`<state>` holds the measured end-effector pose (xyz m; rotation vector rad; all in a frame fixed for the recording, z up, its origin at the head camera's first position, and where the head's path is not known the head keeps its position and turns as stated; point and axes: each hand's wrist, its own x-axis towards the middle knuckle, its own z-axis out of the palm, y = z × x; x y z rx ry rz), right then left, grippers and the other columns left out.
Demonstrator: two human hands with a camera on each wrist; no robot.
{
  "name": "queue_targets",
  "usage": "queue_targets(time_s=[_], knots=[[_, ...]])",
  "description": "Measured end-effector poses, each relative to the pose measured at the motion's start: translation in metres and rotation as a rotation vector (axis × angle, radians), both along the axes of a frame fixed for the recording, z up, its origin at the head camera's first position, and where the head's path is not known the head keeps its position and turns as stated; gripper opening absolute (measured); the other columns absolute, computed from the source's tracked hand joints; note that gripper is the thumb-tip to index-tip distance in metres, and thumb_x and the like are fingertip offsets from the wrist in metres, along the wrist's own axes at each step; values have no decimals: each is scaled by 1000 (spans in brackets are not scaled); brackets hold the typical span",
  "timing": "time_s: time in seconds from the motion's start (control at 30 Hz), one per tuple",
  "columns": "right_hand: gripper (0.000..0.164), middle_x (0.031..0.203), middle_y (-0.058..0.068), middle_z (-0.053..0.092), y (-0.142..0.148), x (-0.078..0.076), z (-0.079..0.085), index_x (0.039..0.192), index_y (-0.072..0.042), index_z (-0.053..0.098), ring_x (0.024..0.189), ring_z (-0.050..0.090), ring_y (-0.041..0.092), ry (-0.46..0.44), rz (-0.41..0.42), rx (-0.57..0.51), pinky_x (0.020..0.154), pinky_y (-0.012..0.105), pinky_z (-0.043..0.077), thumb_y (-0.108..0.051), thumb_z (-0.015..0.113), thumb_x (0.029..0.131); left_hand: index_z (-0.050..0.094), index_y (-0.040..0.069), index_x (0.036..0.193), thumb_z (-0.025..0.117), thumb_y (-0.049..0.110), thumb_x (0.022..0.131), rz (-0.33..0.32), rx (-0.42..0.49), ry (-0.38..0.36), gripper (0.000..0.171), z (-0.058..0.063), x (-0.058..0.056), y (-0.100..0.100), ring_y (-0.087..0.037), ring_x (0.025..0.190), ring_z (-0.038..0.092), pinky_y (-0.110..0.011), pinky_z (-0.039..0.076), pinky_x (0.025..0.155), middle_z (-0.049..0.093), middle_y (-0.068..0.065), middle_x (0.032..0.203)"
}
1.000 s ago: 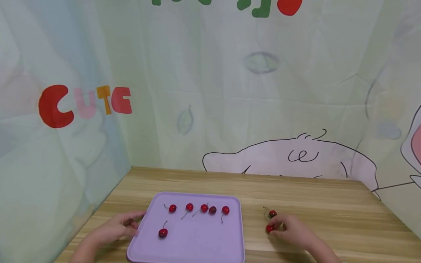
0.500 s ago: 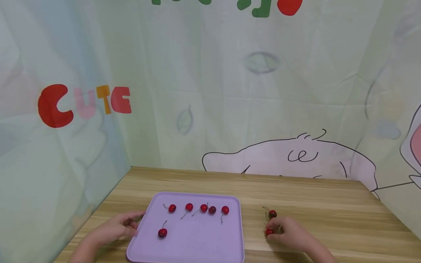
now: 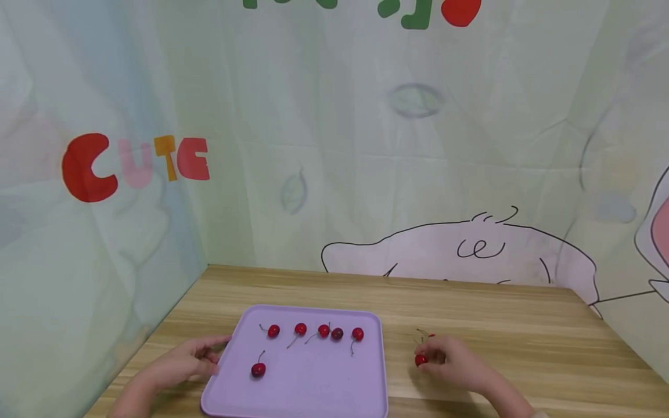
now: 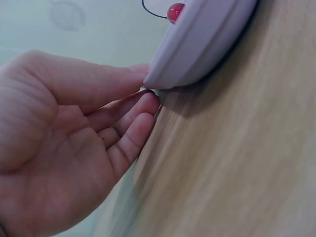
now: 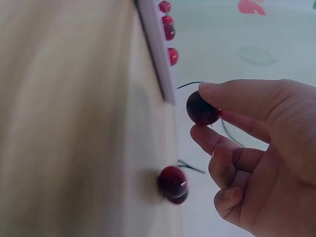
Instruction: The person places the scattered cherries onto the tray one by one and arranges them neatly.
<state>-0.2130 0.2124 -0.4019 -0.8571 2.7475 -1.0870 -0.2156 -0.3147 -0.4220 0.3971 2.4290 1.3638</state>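
Observation:
Between the thumb and fingers of my right hand (image 3: 453,361) is a dark red cherry (image 5: 201,107), pinched just right of the tray in the head view. Cherries with stems (image 5: 173,180) lie on the table beside that hand, mostly covered by it in the head view. My left hand (image 3: 183,361) holds the lilac tray (image 3: 308,389) at its left edge, thumb at the rim and fingers curled beneath. On the tray sit several red cherries: a row along the far side, including a bright one (image 3: 300,329), and a single cherry (image 3: 258,370) nearer the left front.
The wooden table (image 3: 502,313) ends at the back and left against a printed cloth backdrop (image 3: 355,191). The tray has raised edges and takes up the table's front left part.
My right hand first shifts slightly toward me, then moves left with the pinched cherry, off the table cherries' spot. The left hand and tray stay put.

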Motion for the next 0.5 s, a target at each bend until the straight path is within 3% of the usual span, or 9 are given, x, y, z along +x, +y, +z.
queue_targets(time_s=[0.3, 0.5], knots=[[11, 85, -10, 62, -22, -4, 26, 95, -17, 71, 62, 45, 2, 37, 7, 23, 56, 22, 42, -22, 71, 86, 35, -12, 141, 65, 5, 84, -1, 8, 2, 67, 1, 1, 0, -24, 90, 47, -28, 45, 69, 54, -11, 97], [14, 89, -11, 64, -40, -4, 38, 100, -20, 71, 72, 51, 5, 40, 27, 27, 60, 24, 45, -27, 70, 87, 35, -13, 141, 65, 5, 84, -5, 12, 1, 67, 1, 0, 0, -24, 90, 47, -28, 45, 69, 54, -11, 98]])
